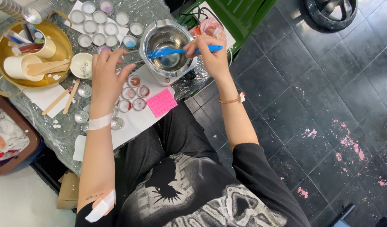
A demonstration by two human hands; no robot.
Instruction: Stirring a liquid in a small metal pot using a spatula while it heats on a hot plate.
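Blue silicone spatula (176, 51) is the thing in play here, lying almost dead horizontal across the mouth of the metal melting pot (168, 50). Its long axis runs side to side in the frame, with the flat blade end pointing toward the gold tray (63, 54) and dipped down inside the pot, and the handle end sticking out past the pot's rim on the far side from the tray. There's a very slight tilt, blade end a touch lower.

Right hand (210, 54) is closed around the handle, fingers pinched on top of it just outside the pot's rim. Left hand (107, 77) sits beside the pot on the tray side, fingers loosely spread and curled down toward the counter (63, 126). It looks like it's steadying a thin metal handle coming off the pot, but I honestly can't tell whether it's gripping anything.

Around the pot: a cluster of small tealight cups (132, 98) just below it, some with reddish fill, and a pink sticky note (161, 102) right next to those. More cups (99, 27) sit above the left hand. Wooden sticks (61, 98) lie between the tray and the cups. The counter is covered in crinkly clear plastic.
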